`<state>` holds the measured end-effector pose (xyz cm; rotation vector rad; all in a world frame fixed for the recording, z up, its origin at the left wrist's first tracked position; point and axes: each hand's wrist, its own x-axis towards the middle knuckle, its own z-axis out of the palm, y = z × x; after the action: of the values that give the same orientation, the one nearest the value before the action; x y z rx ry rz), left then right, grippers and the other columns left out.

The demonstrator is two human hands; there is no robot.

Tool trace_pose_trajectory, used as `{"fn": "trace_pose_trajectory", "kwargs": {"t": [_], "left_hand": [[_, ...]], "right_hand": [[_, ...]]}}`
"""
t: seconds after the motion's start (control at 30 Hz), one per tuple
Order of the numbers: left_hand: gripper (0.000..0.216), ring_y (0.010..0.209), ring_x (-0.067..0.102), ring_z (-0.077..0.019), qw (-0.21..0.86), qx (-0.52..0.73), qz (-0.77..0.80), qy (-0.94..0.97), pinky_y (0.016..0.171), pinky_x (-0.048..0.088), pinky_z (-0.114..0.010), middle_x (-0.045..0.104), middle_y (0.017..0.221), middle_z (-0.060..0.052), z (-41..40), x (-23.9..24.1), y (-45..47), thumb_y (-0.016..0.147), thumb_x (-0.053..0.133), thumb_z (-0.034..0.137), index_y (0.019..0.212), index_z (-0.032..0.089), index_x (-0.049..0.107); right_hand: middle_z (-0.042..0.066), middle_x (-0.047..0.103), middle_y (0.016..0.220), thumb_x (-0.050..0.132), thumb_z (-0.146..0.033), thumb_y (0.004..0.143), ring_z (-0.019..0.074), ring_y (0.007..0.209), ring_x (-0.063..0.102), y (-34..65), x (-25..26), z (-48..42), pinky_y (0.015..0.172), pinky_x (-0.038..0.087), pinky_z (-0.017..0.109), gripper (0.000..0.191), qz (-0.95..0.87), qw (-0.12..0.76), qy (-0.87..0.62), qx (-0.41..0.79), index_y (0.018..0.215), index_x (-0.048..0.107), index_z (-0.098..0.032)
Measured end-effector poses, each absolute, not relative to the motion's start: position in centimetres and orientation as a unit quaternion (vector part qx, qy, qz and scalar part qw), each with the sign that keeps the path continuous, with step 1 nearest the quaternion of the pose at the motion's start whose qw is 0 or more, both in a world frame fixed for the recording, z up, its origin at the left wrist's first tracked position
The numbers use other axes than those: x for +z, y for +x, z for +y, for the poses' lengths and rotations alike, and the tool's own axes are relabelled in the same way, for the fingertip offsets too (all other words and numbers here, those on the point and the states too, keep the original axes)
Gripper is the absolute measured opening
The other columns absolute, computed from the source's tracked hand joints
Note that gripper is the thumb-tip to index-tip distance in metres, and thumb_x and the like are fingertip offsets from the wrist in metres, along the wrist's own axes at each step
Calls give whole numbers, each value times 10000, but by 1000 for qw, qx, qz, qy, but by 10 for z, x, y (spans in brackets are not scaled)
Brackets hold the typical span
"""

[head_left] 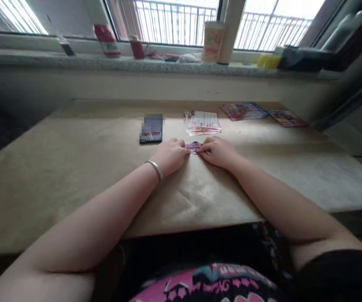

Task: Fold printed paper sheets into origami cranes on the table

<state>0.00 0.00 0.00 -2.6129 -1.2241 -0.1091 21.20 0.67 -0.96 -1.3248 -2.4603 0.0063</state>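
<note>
A small piece of printed paper [194, 146], pink and purple and seemingly folded, lies on the table between my hands. My left hand [172, 155], with a silver bangle at the wrist, pinches its left end. On the right end, the fingers of my right hand [216, 151] are closed and pressed down. Both hands rest on the tabletop, and my fingers cover much of the paper, so its full shape is hidden. Just beyond it lies a loose stack of white and red printed sheets [203, 121].
A dark phone [152, 128] lies left of the sheets on the beige table [83, 167]. Colourful printed cards [245, 111] and another card [287, 118] are at the back right. A red and white can [107, 40], a red jar [137, 48] and a patterned cup [213, 42] stand on the windowsill.
</note>
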Motion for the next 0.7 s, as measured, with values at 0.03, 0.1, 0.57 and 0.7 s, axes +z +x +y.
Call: {"fn": "trace_pose_trajectory", "kwargs": {"t": [0.03, 0.1, 0.57, 0.7], "left_hand": [[314, 881, 576, -238, 124, -37, -415, -900, 692, 484, -331, 642, 949, -66, 1, 0, 1, 910, 429, 237, 1033, 259, 717], [319, 913, 574, -235, 118, -36, -405, -906, 741, 488, -335, 641, 969, -72, 2, 0, 2, 906, 428, 220, 1049, 241, 712], [329, 918, 573, -218, 89, -34, -397, -913, 753, 490, -312, 623, 989, -86, 3, 0, 3, 882, 433, 214, 1080, 192, 695], [329, 950, 581, -214, 80, -57, -396, -913, 823, 494, -320, 645, 1037, -77, 7, -3, -2, 878, 439, 230, 1054, 196, 715]], "right_hand": [[39, 707, 954, 546, -332, 860, 202, 895, 621, 212, -10, 7, 768, 444, 307, 250, -866, 172, -469, 2, 945, 770, -260], [41, 708, 967, 550, -331, 861, 199, 891, 622, 213, -11, 8, 775, 446, 306, 249, -866, 169, -470, 4, 953, 770, -260], [45, 717, 957, 544, -301, 869, 190, 883, 624, 218, -10, 10, 810, 447, 309, 249, -874, 154, -460, -12, 952, 773, -251], [28, 720, 1000, 540, -310, 873, 179, 884, 633, 225, -12, 14, 814, 459, 301, 258, -887, 148, -437, 15, 989, 766, -261]]}}
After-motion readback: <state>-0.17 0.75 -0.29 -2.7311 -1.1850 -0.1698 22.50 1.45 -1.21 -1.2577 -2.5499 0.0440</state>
